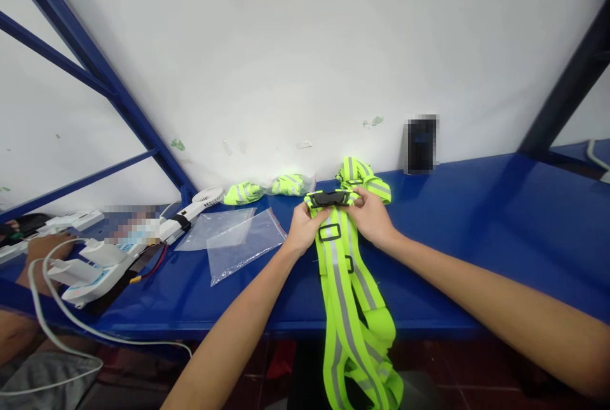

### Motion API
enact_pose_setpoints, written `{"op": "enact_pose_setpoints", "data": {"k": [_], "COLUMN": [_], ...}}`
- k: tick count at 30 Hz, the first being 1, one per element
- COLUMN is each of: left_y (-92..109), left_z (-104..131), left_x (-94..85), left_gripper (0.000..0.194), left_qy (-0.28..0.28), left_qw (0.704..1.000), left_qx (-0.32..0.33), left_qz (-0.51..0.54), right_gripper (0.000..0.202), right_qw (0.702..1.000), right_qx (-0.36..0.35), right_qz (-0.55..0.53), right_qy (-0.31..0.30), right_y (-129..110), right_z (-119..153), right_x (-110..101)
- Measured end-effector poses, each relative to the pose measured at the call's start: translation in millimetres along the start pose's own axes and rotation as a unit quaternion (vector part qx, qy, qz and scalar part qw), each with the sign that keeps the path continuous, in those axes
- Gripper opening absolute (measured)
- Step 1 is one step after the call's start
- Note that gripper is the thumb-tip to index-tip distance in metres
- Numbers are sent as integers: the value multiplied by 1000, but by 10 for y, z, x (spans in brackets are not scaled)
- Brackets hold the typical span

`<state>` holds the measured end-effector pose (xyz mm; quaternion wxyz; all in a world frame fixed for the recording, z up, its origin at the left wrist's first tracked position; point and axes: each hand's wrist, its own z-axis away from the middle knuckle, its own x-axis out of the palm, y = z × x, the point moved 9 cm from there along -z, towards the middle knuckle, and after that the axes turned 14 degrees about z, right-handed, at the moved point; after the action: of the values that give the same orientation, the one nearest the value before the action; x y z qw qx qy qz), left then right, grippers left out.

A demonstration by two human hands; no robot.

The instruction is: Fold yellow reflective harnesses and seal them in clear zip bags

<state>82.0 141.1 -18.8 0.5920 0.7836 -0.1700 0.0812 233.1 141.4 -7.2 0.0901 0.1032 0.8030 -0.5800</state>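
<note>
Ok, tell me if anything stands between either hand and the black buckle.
Nothing visible does: the left hand and the right hand hold the reflective strap at the two ends of the black buckle.

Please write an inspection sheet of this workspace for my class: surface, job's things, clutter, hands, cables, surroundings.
Surface: blue table; two bagged yellow-green bundles and a loose bundle lie near the wall.
Job's things: yellow-green reflective straps with a black buckle, hanging past the table's front edge.
Clutter: flat clear bags, white fan, white power strip; upright dark object, pixelated.
Hands: left hand and right hand hold opposite ends of the buckle.
Cables: white cable along the front edge; red lead beside the power strip.
Surroundings: marked white wall, blue frame, another person's hand at left.
</note>
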Motion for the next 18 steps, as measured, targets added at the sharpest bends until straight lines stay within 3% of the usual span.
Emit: {"op": "enact_pose_setpoints", "data": {"k": [9,15,18], "left_y": [-16,75,168], "left_z": [12,15,19], "left_x": [32,-24,-50], "left_gripper": [38,27,25], "left_qy": [2,35,44], "left_qw": [1000,995,991], "left_qx": [7,62,88], "left_qz": [-19,-72,-87], "right_gripper": [19,22,29], "right_qw": [998,999,996], "right_qx": [-47,-37,-24], "right_qz": [30,-8,-61], "right_qy": [21,-12,-56], "right_y": [-88,-153,-158], "right_z": [44,80,98], "right_x": [-5,39,100]}}
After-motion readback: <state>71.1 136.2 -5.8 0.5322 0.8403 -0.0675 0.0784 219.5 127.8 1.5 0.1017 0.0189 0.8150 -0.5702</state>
